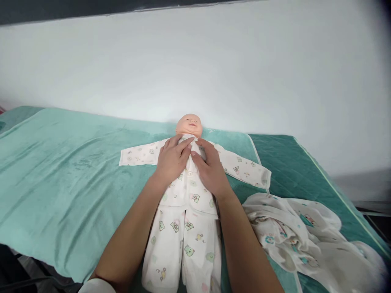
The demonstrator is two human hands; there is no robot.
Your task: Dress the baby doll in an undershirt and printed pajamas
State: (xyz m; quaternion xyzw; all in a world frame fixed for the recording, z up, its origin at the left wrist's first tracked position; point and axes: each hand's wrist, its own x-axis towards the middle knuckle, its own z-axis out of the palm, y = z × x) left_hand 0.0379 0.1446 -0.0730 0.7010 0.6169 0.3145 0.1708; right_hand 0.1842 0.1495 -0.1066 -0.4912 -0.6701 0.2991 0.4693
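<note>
Both forearms reach forward — left hand (pixel 172 160) and right hand (pixel 210 170) lie palm-down, side by side, fingers (pixel 186 143) nearly touching.
</note>
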